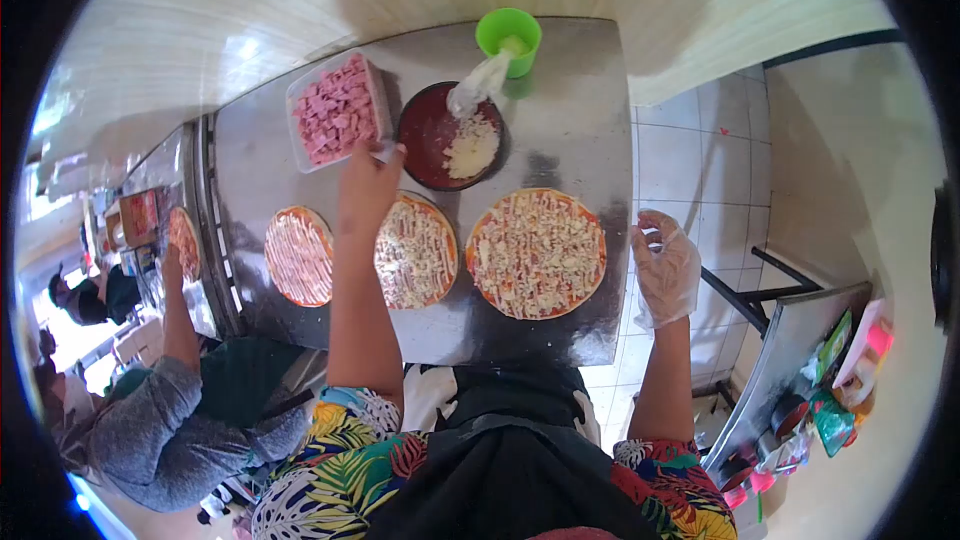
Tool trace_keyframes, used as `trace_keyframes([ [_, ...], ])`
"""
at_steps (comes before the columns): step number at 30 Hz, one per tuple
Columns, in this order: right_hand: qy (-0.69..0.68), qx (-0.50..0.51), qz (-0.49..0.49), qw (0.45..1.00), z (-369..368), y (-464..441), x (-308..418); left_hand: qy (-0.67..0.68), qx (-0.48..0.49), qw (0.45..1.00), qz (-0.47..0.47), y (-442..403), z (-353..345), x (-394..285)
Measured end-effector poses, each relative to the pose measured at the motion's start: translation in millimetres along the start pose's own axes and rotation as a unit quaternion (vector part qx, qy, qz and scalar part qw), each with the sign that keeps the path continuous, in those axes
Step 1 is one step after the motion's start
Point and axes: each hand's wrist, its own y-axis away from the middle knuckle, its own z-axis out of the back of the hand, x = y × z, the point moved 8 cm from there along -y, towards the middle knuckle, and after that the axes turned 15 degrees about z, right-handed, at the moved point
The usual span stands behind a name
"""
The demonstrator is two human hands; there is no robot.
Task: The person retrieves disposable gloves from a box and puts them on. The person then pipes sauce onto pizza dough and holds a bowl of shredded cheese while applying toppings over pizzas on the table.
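My left hand point(370, 180), bare, has its fingers closed at the near right corner of a clear plastic tub point(383, 105) of diced pink meat point(335, 112). Just right of it is a dark round pan point(422, 135) with crumbled pale topping point(472, 148) and a crumpled clear plastic bag point(480, 88). My right hand point(665, 265), in a clear plastic glove, hangs past the table's right edge, fingers curled and nothing visible in them. Three topped pizzas lie in a row: left point(298, 255), middle point(415, 252), partly behind my left forearm, and right point(537, 254).
A green cup point(509, 35) stands at the back of the metal table point(580, 80). At left, a person in a grey sleeve point(150, 420) reaches to another pizza point(184, 243) on a separate table. Another person is farther back. A side table point(790, 350) with bags stands lower right.
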Motion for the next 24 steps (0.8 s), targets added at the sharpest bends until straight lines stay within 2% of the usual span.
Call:
trace_keyframes([
  [1, -0.001, 0.006, 0.005, 1.0, -4, -1, 4, 0.002, -0.003, 1.0, 0.007, -2, -8, 12],
  [3, -0.021, 0.015, 0.016, 1.0, -12, -5, 13, 0.026, 0.103, 0.994, 0.025, -8, -42, 25],
  [4, -0.019, 0.02, 0.022, 0.999, -16, -7, 18, 0.032, 0.101, 0.994, 0.031, -11, -49, 29],
  [6, -0.021, 0.028, 0.053, 0.998, -23, -11, 34, 0.117, 0.034, 0.992, -0.042, -16, -49, 16],
  [9, -0.032, 0.056, 0.064, 0.996, -38, -15, 59, 0.123, 0.043, 0.991, -0.017, -25, -60, 15],
  [11, -0.041, 0.066, 0.093, 0.993, -48, -17, 78, 0.186, 0.041, 0.981, -0.021, -18, -56, 12],
  [13, -0.052, 0.074, 0.121, 0.989, -58, -18, 98, 0.233, 0.128, 0.964, -0.027, -11, -62, 8],
  [15, -0.044, 0.102, 0.188, 0.976, -70, -21, 127, 0.233, 0.123, 0.964, -0.017, -3, -58, 10],
  [16, -0.042, 0.104, 0.194, 0.975, -77, -24, 138, 0.268, 0.18, 0.946, 0.031, 8, -55, 11],
  [17, 0.013, 0.101, 0.278, 0.955, -83, -27, 160, 0.301, 0.238, 0.92, 0.079, 20, -57, 15],
  [18, 0.068, 0.096, 0.358, 0.926, -90, -28, 179, 0.304, 0.237, 0.919, 0.08, 28, -58, 20],
  [20, 0.079, 0.116, 0.399, 0.906, -118, -39, 180, 0.437, 0.29, 0.851, 0.019, 48, -57, 17],
  [22, 0.088, 0.136, 0.443, 0.882, -136, -39, 188, 0.445, 0.292, 0.847, -0.012, 63, -49, 22],
  [23, 0.149, 0.172, 0.441, 0.868, -146, -38, 189, 0.448, 0.296, 0.843, -0.043, 71, -42, 22],
  [24, 0.209, 0.205, 0.437, 0.85, -158, -36, 190, 0.482, 0.288, 0.827, -0.036, 76, -36, 26],
])
